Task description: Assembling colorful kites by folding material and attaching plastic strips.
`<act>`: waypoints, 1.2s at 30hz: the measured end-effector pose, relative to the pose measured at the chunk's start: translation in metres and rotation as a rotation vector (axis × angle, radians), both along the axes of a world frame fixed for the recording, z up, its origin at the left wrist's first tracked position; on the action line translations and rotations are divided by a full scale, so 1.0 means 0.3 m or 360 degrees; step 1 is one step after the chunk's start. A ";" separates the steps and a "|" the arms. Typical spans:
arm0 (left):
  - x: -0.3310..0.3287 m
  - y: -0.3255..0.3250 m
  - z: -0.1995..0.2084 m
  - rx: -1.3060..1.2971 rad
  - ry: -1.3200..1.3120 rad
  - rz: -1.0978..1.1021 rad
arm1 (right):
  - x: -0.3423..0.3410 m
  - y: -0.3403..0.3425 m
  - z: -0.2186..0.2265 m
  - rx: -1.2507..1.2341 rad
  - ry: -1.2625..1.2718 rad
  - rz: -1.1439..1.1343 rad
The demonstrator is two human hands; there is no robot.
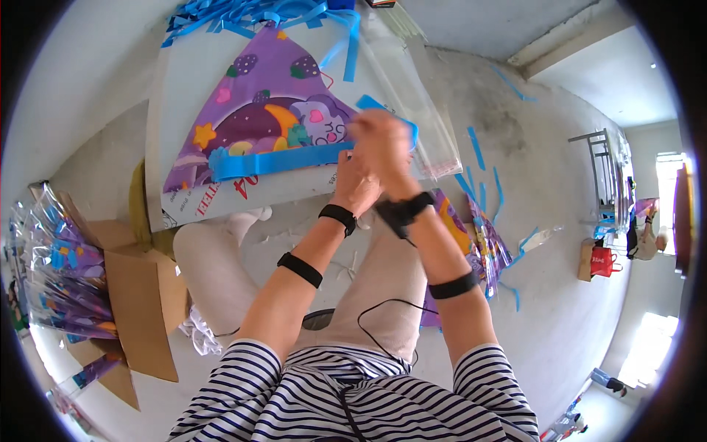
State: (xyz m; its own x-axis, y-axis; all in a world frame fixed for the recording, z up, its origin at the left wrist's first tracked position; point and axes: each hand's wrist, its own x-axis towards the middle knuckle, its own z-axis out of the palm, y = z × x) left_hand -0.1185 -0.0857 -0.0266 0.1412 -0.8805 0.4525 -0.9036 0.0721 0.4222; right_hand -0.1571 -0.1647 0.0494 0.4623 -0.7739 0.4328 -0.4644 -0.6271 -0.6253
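A purple triangular sheet, printed with a cartoon animal, a moon, stars and berries, lies on a white board in front of me. Across its near edge runs a flat blue ribbon. My left hand is at the ribbon's right part, fingers closed on it by the sheet's right corner. Just above and partly over it is my right hand, smeared by motion, so its fingers cannot be read. More blue ribbon shows beyond the right hand, bent at the upper right.
A heap of blue ribbons covers the board's far edge. Clear plastic sheeting lies along its right side. An open cardboard box and plastic-wrapped purple pieces stand at left. Ribbon scraps and printed sheets lie on the right floor.
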 end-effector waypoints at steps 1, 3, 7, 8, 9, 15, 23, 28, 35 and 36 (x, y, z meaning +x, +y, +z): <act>-0.029 0.005 0.123 0.0497 -0.0087 0.0019 | -0.126 -0.063 0.021 0.0380 0.0071 -0.0313; -0.035 0.007 0.136 0.0415 -0.0066 0.0020 | -0.299 -0.120 0.025 0.0543 0.0402 -0.0843; -0.032 0.006 0.131 0.0273 -0.0091 0.0021 | -0.401 -0.124 -0.145 0.1226 0.0353 -0.0831; -0.034 0.005 0.131 0.0276 -0.0096 0.0019 | -0.379 -0.114 -0.162 0.1200 0.0294 -0.0884; -0.033 0.005 0.136 0.0300 -0.0106 0.0017 | -0.351 -0.100 -0.175 0.1178 0.0232 -0.0934; -0.030 0.003 0.130 0.0388 -0.0140 0.0032 | -0.262 -0.058 -0.160 0.0754 0.0165 -0.0968; -0.030 0.002 0.139 0.0393 -0.0052 0.0033 | -0.250 -0.011 -0.203 0.0039 0.0068 -0.0366; -0.026 0.003 0.135 0.0356 -0.0027 0.0070 | -0.253 -0.024 -0.212 -0.0076 0.0049 -0.0244; -0.020 0.005 0.146 0.0470 0.0004 0.0048 | -0.273 -0.031 -0.193 -0.0502 0.0213 -0.0033; -0.019 0.004 0.143 0.0451 0.0008 0.0052 | -0.274 -0.033 -0.197 -0.0501 0.0212 -0.0033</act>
State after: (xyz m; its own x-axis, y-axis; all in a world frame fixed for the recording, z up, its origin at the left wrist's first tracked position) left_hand -0.1242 -0.0844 0.0165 0.1734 -0.9667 0.1884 -0.9013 -0.0786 0.4260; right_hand -0.2395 -0.1746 -0.0098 0.5165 -0.6219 0.5886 -0.5438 -0.7692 -0.3355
